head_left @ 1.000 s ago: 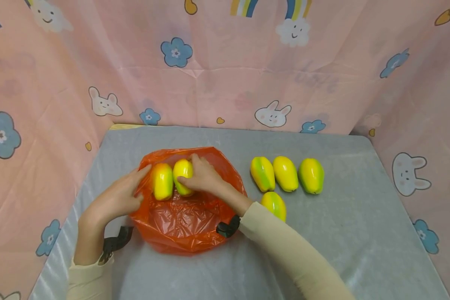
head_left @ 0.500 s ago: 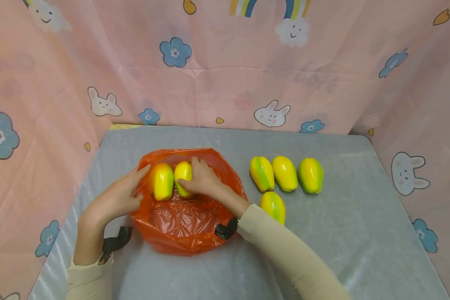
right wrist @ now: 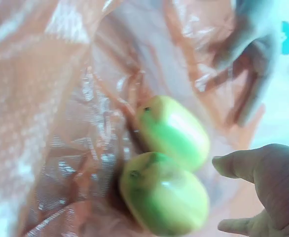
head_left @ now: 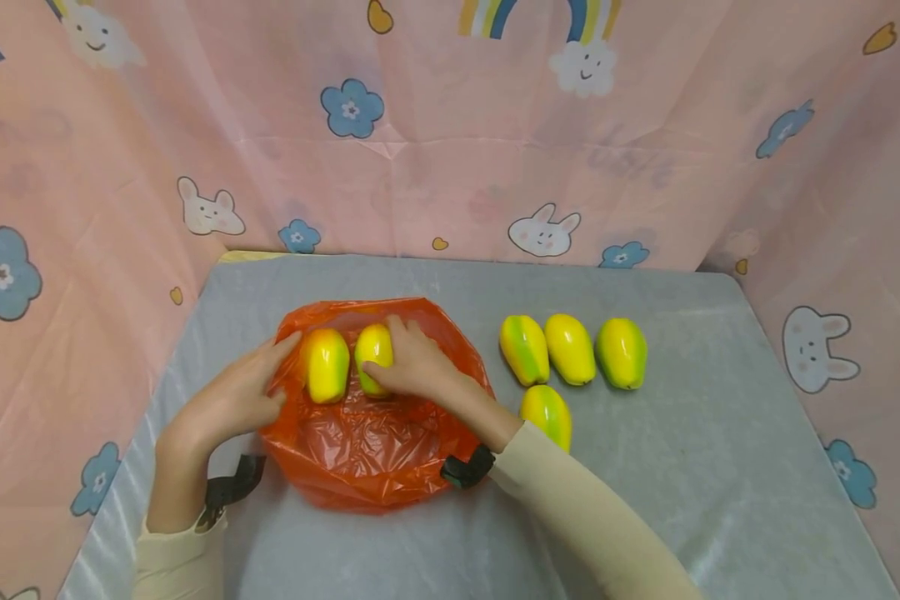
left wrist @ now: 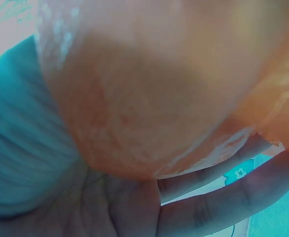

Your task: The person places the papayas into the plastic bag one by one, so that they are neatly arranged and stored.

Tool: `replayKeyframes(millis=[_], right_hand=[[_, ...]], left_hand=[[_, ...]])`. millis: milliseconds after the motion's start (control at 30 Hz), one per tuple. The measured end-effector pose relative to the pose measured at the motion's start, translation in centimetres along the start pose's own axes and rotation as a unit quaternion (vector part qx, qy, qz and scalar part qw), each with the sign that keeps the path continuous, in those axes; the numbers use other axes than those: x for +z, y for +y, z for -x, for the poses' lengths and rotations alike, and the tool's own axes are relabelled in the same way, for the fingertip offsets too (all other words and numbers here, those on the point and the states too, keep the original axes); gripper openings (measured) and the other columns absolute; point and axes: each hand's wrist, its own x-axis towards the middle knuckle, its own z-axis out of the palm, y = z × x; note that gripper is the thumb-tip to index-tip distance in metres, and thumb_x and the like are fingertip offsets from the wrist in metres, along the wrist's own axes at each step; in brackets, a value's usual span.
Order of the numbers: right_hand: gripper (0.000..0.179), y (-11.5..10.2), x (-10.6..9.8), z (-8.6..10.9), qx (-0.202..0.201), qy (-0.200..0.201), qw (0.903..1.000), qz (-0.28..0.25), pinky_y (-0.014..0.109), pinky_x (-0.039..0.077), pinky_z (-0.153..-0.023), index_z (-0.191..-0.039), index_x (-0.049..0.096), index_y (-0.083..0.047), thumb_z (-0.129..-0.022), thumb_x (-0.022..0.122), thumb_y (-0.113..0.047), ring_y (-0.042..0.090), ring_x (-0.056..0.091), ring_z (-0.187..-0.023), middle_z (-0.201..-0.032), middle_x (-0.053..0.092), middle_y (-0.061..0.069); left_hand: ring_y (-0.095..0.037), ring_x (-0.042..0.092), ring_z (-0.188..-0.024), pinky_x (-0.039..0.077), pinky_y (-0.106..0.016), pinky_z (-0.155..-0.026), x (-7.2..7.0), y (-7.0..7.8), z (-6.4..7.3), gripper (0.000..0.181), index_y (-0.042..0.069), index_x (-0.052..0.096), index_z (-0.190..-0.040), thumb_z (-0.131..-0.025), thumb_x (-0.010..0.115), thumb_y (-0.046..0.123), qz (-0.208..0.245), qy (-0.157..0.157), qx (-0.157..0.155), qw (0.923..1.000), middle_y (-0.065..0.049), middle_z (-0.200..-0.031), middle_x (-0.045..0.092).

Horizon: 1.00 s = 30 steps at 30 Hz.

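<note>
An orange-red plastic bag [head_left: 367,492] lies on the table with its mouth spread wide. Two yellow-green papayas sit in it, the left papaya [head_left: 327,367] apart from the right papaya [head_left: 372,346] in the head view. My right hand [head_left: 420,362] reaches in beside the right papaya, thumb overlapping its near side. In the right wrist view, the thumb and a finger [right wrist: 233,226] stretch out, spread, just off the fruit. My left hand [head_left: 232,400] rests against the bag's left rim with its fingers straight; in the left wrist view bag film [left wrist: 134,123] covers part of the palm.
Right of the bag, three papayas stand in a row, with a middle papaya [head_left: 570,350] between the others; another papaya [head_left: 546,417] lies nearer, partly behind my right sleeve [head_left: 592,500]. A pink patterned curtain [head_left: 435,150] encloses the grey table [head_left: 720,467] behind and at the sides.
The right hand and the right papaya have shifted slightly rightward, widening the gap to the left papaya. My left hand stays at the bag's rim.
</note>
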Motion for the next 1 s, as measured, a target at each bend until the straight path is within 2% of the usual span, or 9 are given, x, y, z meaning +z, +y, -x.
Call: replayKeyframes(millis=[100,267,367,467,533,600,767,1000], right_hand=[[0.080,-0.2,-0.7,1.2,-0.010,0.004,0.9999,-0.003,0.055,0.056,-0.105,-0.161,0.035,-0.011,-0.098,0.070,-0.044,0.040,0.063,-0.125,-0.154,0.049,0.023],[0.076,-0.1,-2.0,3.4,-0.025,0.021,0.9992,-0.023,0.057,0.054,-0.110,-0.161,0.038,-0.016,-0.098,0.071,-0.043,0.036,0.060,-0.132,-0.159,0.046,0.017],[0.074,0.2,-2.5,4.6,-0.032,0.036,0.9984,-0.031,0.057,0.054,-0.111,-0.160,0.040,-0.019,-0.098,0.072,-0.043,0.034,0.059,-0.134,-0.161,0.045,0.014],[0.073,0.6,-2.9,5.5,-0.049,0.053,0.9968,-0.034,0.057,0.051,-0.114,-0.160,0.042,-0.019,-0.098,0.072,-0.042,0.033,0.057,-0.138,-0.160,0.046,0.011],[0.072,0.9,-3.1,6.1,-0.064,0.065,0.9949,-0.041,0.058,0.049,-0.117,-0.159,0.044,-0.018,-0.098,0.072,-0.042,0.032,0.054,-0.141,-0.159,0.048,0.009],[0.070,1.2,-3.3,6.6,-0.077,0.073,0.9932,-0.048,0.057,0.048,-0.118,-0.158,0.045,-0.018,-0.098,0.072,-0.042,0.030,0.052,-0.142,-0.158,0.049,0.007],[0.067,2.1,-3.9,8.1,-0.077,0.082,0.9913,-0.068,0.057,0.053,-0.113,-0.156,0.046,-0.020,-0.098,0.071,-0.043,0.029,0.054,-0.141,-0.159,0.048,0.005],[0.060,4.0,-4.5,9.4,-0.079,0.107,0.9873,-0.087,0.055,0.053,-0.113,-0.152,0.053,-0.019,-0.099,0.072,-0.039,0.030,0.054,-0.143,-0.156,0.053,0.002]], left_hand=[[-0.043,0.054,-0.127,0.052,-0.066,-0.108,0.0,0.0,0.0,0.080,0.000,0.031,-0.165,-0.089,0.059,-0.004,0.001,-0.002,-0.004,1.0000,-0.029,-0.166,0.038],[-0.043,0.055,-0.123,0.054,-0.064,-0.105,-0.1,0.1,-0.1,0.081,-0.001,0.031,-0.165,-0.089,0.059,-0.004,0.002,0.000,0.005,1.0000,-0.030,-0.166,0.038],[-0.041,0.056,-0.117,0.060,-0.053,-0.093,-0.2,0.1,-0.1,0.081,0.000,0.031,-0.165,-0.089,0.059,-0.004,0.002,0.000,0.004,1.0000,-0.029,-0.165,0.039],[-0.039,0.056,-0.114,0.056,-0.040,-0.084,-0.2,0.0,0.0,0.081,0.001,0.031,-0.165,-0.089,0.059,-0.003,0.001,-0.002,-0.002,1.0000,-0.028,-0.165,0.040],[-0.039,0.056,-0.114,0.054,-0.037,-0.080,-0.1,0.0,0.0,0.081,0.001,0.030,-0.165,-0.089,0.059,-0.003,0.004,-0.005,-0.005,1.0000,-0.027,-0.165,0.040],[-0.039,0.056,-0.114,0.055,-0.037,-0.081,0.0,0.0,0.0,0.082,0.001,0.030,-0.165,-0.089,0.059,-0.003,0.004,-0.006,-0.005,1.0000,-0.027,-0.165,0.040],[-0.039,0.056,-0.116,0.059,-0.049,-0.091,0.1,0.0,-0.1,0.082,0.002,0.030,-0.166,-0.090,0.060,-0.003,0.002,-0.008,-0.004,1.0000,-0.027,-0.165,0.040],[-0.039,0.057,-0.114,0.056,-0.039,-0.083,0.1,0.1,-0.1,0.083,0.002,0.030,-0.166,-0.089,0.060,-0.003,0.007,-0.008,-0.008,0.9999,-0.027,-0.165,0.040]])
